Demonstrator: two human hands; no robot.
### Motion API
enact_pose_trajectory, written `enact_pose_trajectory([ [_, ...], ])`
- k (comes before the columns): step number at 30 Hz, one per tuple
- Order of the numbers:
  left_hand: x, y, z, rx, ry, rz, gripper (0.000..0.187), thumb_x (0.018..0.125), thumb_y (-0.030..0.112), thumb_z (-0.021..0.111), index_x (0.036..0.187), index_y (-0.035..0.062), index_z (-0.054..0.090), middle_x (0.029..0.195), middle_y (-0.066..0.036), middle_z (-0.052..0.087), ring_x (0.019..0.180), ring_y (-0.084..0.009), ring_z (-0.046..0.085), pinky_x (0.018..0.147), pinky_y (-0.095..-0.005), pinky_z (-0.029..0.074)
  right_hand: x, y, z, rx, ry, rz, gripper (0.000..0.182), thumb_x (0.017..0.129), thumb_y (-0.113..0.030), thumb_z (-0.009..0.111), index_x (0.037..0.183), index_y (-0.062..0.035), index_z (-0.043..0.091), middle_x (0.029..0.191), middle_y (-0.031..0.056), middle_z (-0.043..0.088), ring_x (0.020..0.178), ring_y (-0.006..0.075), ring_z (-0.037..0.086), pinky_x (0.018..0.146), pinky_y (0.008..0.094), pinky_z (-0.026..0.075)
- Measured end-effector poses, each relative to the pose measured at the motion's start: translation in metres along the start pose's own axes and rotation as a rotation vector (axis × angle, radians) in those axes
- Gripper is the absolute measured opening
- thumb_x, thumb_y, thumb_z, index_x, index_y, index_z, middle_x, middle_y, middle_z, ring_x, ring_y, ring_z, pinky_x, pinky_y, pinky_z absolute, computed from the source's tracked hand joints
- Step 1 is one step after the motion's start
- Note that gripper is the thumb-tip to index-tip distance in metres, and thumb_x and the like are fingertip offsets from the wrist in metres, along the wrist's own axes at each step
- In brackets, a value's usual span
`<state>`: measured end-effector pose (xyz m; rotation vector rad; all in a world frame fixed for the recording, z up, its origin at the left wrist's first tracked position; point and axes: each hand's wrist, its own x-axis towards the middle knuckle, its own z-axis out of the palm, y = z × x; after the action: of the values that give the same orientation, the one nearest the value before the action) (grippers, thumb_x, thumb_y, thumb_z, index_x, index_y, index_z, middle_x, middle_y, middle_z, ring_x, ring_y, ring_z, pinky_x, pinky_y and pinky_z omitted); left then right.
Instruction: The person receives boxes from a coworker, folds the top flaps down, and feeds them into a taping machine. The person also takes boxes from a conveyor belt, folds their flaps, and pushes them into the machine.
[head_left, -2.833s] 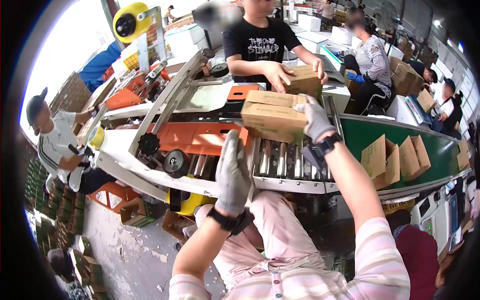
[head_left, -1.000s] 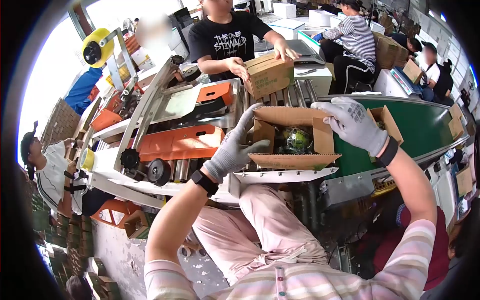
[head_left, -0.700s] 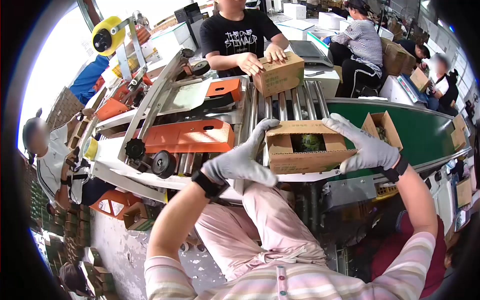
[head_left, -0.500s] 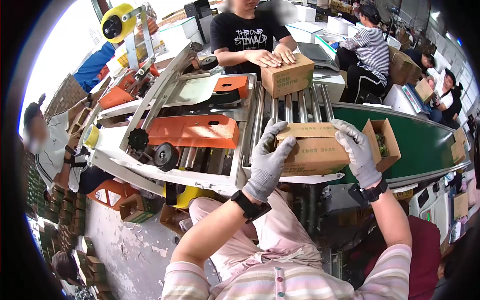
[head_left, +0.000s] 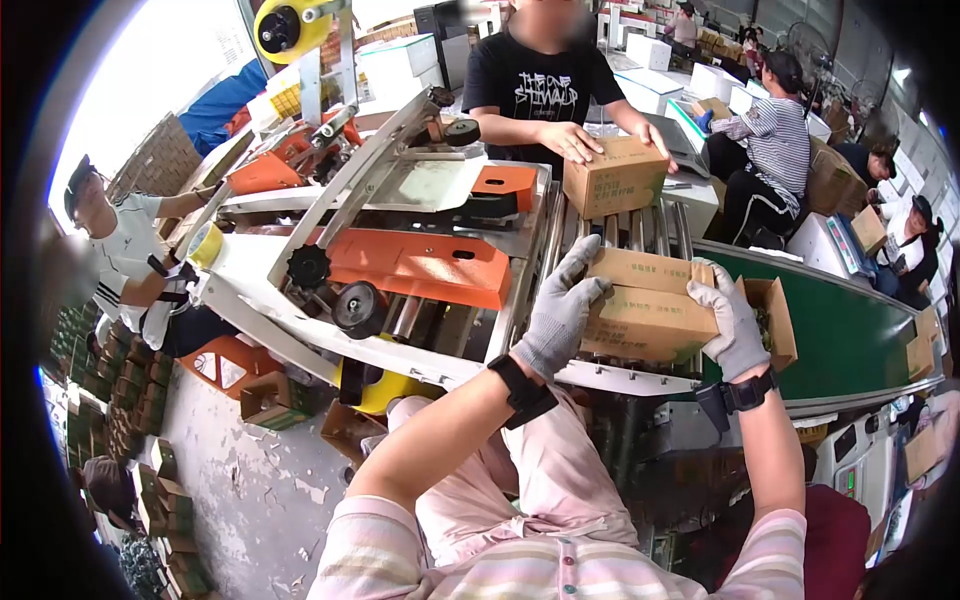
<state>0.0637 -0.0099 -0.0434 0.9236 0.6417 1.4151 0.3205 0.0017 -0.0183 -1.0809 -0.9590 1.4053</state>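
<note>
A cardboard box (head_left: 655, 318) with green print lies on the rollers in front of me, its top flaps folded nearly together with a seam between them. Both my hands wear grey gloves. My left hand (head_left: 562, 318) grips the box's left end, thumb toward the top. At the opposite end my right hand (head_left: 734, 325) holds the right side, fingers bent over the flap edge. Just beyond my right hand stands an open cardboard box (head_left: 780, 325) with green contents partly visible. Farther along the rollers, a co-worker's hands touch another closed cardboard box (head_left: 615, 178).
Left of the rollers stands a taping machine with an orange plate (head_left: 420, 265), black knobs and a yellow tape roll (head_left: 292, 28). A green conveyor belt (head_left: 850, 335) runs to the right. A co-worker in a black T-shirt (head_left: 540, 90) faces me; other people work around.
My view has shifted, so the scene sits farther right. My right fingers have bent further over the box's flap. The co-worker's hands have moved from the far box's top toward its sides.
</note>
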Motion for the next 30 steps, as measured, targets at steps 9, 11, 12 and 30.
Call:
enact_pose_trajectory([
  [9, -0.045, 0.101, -0.037, 0.307, 0.187, 0.302, 0.073, 0.101, 0.008, 0.057, 0.161, -0.0006, 0.017, 0.169, -0.014, 0.020, 0.154, -0.0218, 0.022, 0.124, -0.0342, 0.020, 0.153, 0.063, 0.143, -0.003, 0.045, -0.343, 0.039, 0.077, -0.008, 0.075, 0.114, -0.0037, 0.067, 0.098, 0.0076, 0.071, 0.090, 0.0178, 0.065, 0.081, 0.0332, 0.053],
  [11, -0.068, 0.103, -0.043, 0.377, 0.233, 0.408, 0.065, 0.104, 0.007, 0.048, 0.161, 0.0003, 0.019, 0.168, -0.014, 0.021, 0.155, -0.0234, 0.020, 0.126, -0.0386, 0.017, 0.168, 0.067, 0.177, -0.158, 0.088, -0.254, 0.045, 0.076, -0.015, 0.079, 0.116, 0.0021, 0.066, 0.100, 0.0123, 0.070, 0.096, 0.0198, 0.065, 0.087, 0.0331, 0.051],
  [12, -0.075, 0.102, -0.042, 0.398, 0.234, 0.445, 0.062, 0.104, 0.009, 0.046, 0.161, 0.0005, 0.020, 0.168, -0.014, 0.021, 0.156, -0.0243, 0.019, 0.127, -0.0409, 0.015, 0.158, 0.067, 0.194, -0.092, 0.088, -0.328, 0.051, 0.081, -0.023, 0.080, 0.122, 0.0031, 0.064, 0.103, 0.0135, 0.070, 0.101, 0.0200, 0.063, 0.089, 0.0336, 0.050],
  [30, -0.145, 0.069, -0.022, 0.421, -0.012, 0.391, 0.086, 0.101, 0.039, 0.060, 0.161, -0.0011, 0.015, 0.168, -0.021, 0.017, 0.156, -0.0298, 0.018, 0.127, -0.0474, 0.015, -0.021, 0.139, -0.110, 0.236, 0.936, -0.067, 0.077, 0.079, -0.044, 0.086, 0.129, 0.0030, 0.052, 0.117, 0.0084, 0.063, 0.106, 0.0183, 0.060, 0.091, 0.0319, 0.049],
])
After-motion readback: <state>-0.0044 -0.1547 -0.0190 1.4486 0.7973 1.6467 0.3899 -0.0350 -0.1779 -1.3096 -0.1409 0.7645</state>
